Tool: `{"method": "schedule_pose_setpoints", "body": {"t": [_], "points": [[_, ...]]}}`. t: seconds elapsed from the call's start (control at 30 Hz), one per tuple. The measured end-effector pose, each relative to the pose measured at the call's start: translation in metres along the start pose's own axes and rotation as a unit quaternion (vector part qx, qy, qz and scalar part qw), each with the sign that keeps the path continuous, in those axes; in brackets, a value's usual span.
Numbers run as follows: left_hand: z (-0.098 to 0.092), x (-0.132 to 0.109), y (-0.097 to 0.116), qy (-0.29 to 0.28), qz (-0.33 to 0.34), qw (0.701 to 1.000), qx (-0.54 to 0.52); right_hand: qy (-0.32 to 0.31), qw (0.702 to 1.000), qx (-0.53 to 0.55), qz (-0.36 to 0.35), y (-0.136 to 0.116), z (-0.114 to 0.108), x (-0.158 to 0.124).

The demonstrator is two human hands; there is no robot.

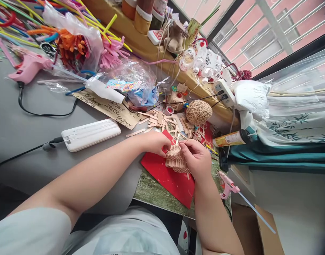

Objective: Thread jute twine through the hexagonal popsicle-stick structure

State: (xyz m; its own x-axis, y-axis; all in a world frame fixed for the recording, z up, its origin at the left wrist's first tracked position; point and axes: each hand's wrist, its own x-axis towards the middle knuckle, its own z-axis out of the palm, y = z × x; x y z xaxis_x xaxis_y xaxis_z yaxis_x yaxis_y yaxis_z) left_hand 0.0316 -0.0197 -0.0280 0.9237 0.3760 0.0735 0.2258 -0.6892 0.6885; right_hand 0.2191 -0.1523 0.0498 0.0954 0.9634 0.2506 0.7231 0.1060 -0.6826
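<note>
A small ribbed structure of stacked wooden craft sticks [175, 163] is held above a red sheet [162, 173]. My left hand [159, 142] has its fingers curled on the structure's upper left side. At its right side my right hand [198, 156] is closed, thumb and index finger together near the top edge. A light stick end rises between the two hands; which fingers touch it I cannot make out. Loose craft sticks [157, 118] lie in a heap just beyond the hands. A ball of twine [198, 112] sits behind the heap.
A pink glue gun [228, 187] with a long glue stick stands at the right table edge. Another pink glue gun [31, 65] lies far left. A white power bank [91, 134], sandpaper [109, 108], pipe cleaners [72, 44] and a power strip [224, 92] are around.
</note>
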Motion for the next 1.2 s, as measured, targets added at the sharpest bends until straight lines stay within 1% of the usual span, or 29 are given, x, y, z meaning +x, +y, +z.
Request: {"method": "schedule_pose_setpoints", "body": {"t": [0.1,0.23,0.33,0.43,0.67,0.87,1.07,1.2], "points": [[0.013,0.008,-0.004,-0.004,0.009,1.0,-0.02,-0.007,1.0,-0.007,-0.029,-0.001,-0.001,0.002],[0.018,0.012,-0.008,0.003,0.012,0.999,-0.031,-0.002,0.999,-0.007,-0.04,-0.001,-0.001,0.004],[0.019,0.012,-0.009,0.006,0.022,0.999,-0.034,0.006,0.998,-0.017,-0.053,-0.003,0.0,0.003],[0.019,0.011,-0.009,0.011,0.032,0.999,-0.037,0.006,0.996,-0.017,-0.083,-0.01,0.0,0.004],[0.02,0.012,-0.01,0.018,0.04,0.998,-0.05,0.025,0.99,-0.008,-0.135,-0.024,-0.009,0.008],[0.02,0.011,-0.009,0.023,0.042,0.997,-0.068,0.057,0.987,-0.012,-0.147,-0.029,-0.016,0.008],[0.019,0.007,-0.006,0.027,0.045,0.995,-0.084,0.062,0.984,-0.014,-0.168,-0.036,-0.021,0.006],[0.017,0.006,-0.005,0.029,0.044,0.995,-0.086,0.079,0.981,-0.021,-0.174,-0.039,-0.024,0.006]]}}
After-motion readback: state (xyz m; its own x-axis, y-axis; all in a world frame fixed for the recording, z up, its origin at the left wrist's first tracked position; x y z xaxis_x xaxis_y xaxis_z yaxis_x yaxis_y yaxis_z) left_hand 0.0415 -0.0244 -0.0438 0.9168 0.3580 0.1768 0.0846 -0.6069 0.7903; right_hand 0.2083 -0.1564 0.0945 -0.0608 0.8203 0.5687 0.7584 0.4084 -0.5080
